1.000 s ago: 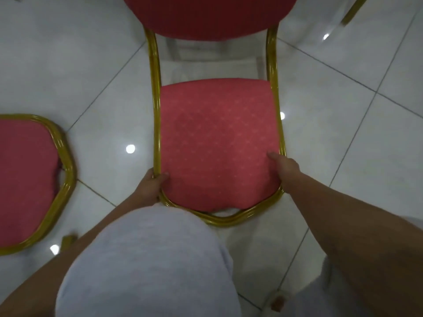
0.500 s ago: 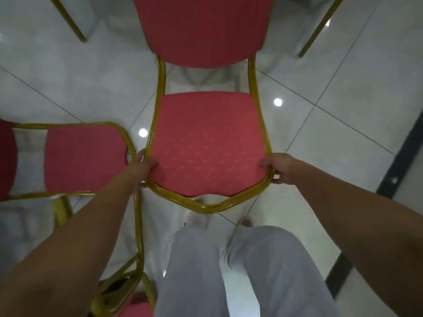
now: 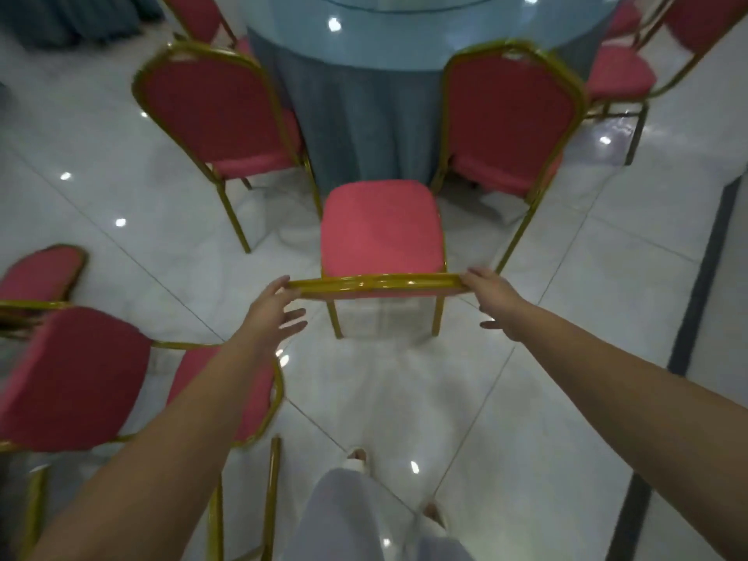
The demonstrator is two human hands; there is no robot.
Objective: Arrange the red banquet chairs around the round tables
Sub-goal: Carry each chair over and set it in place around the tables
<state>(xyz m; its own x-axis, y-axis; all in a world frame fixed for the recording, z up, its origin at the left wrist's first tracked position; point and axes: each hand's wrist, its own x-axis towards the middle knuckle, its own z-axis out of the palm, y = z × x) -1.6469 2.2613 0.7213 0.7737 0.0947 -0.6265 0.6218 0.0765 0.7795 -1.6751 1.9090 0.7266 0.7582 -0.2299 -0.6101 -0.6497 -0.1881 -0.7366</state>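
Red chair [image 3: 382, 232] (unlabelled) faces round table [image 3: 404, 38], hands at its backrest.

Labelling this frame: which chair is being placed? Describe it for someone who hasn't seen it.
Start at the round table with the blue-grey cloth. Two chairs stand backs toward the camera before it; the placed chair fills their gap. Only its top rail has the left hand and right hand on it.

— What did everything stand on?
— A glossy white tiled floor [image 3: 566, 398] with a dark strip at the right.
— And on it?
— A round table draped in blue cloth [image 3: 364, 115] stood far off, with red-cushioned, gold-framed banquet chairs [image 3: 226, 111] around it; more chairs stood near left.
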